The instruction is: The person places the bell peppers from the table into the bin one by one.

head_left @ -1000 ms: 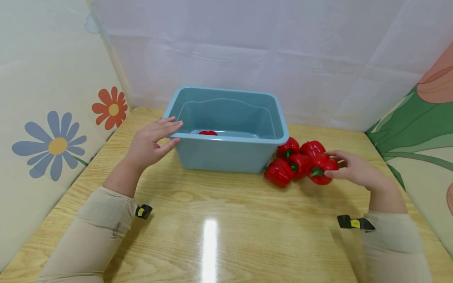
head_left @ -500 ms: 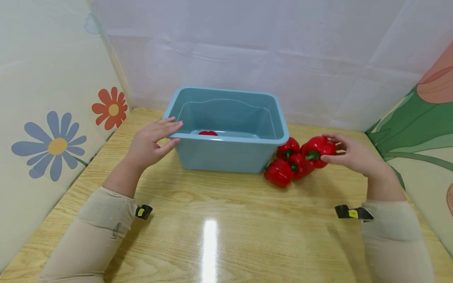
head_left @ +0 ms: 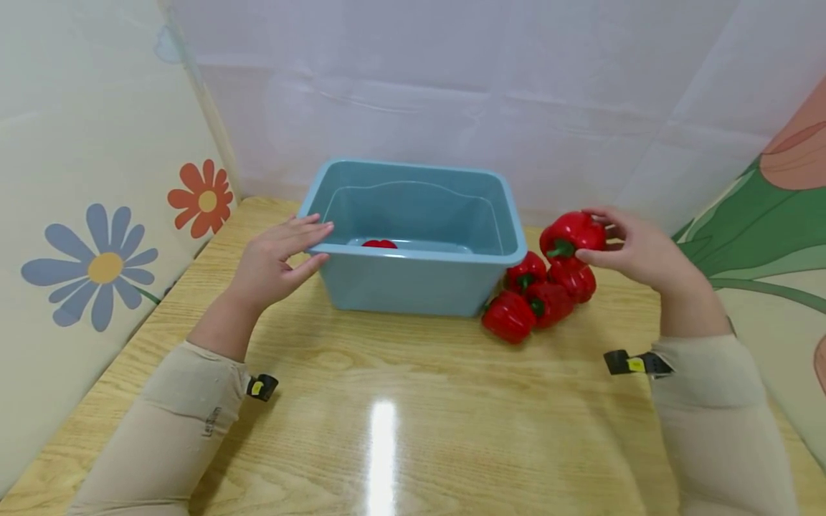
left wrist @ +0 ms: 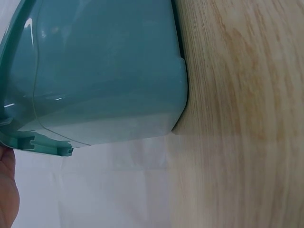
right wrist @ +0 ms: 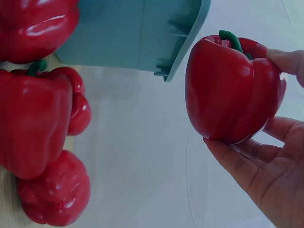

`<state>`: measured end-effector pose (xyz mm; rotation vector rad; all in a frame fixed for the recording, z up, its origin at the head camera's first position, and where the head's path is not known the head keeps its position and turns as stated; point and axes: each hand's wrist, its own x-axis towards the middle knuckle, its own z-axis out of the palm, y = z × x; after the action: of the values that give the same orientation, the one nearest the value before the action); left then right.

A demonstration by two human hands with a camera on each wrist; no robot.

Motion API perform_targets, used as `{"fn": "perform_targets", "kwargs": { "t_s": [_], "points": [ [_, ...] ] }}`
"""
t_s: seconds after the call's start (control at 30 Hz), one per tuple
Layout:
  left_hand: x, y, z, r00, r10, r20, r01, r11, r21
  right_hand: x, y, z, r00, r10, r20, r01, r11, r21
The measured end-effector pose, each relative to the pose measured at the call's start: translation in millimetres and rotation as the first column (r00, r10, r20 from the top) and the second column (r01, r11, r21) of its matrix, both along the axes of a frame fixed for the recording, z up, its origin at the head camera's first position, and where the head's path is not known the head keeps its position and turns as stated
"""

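Observation:
My right hand grips a red bell pepper between thumb and fingers, raised above the other peppers. In the right wrist view that held pepper has a green stem and is apart from the rest. Several more red bell peppers lie clustered against the right end of a blue plastic bin. Inside the bin, the top of a red thing shows over the front wall. My left hand rests with extended fingers on the bin's left front rim; the left wrist view catches only its edge.
Bin and peppers stand on a wood-grain table. A pale sheet hangs behind the bin. Flower-printed panels border the table at left and right. Both wrists wear black straps with small cameras.
My right hand has lifted the pepper up and slightly left from the cluster, uncovering another pepper below it. The left hand stays on the bin rim.

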<state>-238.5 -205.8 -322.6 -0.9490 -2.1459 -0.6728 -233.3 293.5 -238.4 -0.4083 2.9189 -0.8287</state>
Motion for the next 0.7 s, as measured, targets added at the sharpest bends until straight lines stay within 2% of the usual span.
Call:
{"fn": "perform_targets", "kwargs": {
  "t_s": [0.43,0.7],
  "points": [
    [1.6,1.3,0.8,1.000,-0.007,0.020,0.007,1.000,0.008,-7.8,-22,15.8,0.998,0.043,-0.043,-0.043,0.999,-0.009],
    [1.2,2.0,0.8,1.000,-0.021,0.005,0.021,1.000,0.012,-10.5,-35,17.5,0.989,0.058,-0.137,-0.067,0.996,-0.058]
  ]
}}
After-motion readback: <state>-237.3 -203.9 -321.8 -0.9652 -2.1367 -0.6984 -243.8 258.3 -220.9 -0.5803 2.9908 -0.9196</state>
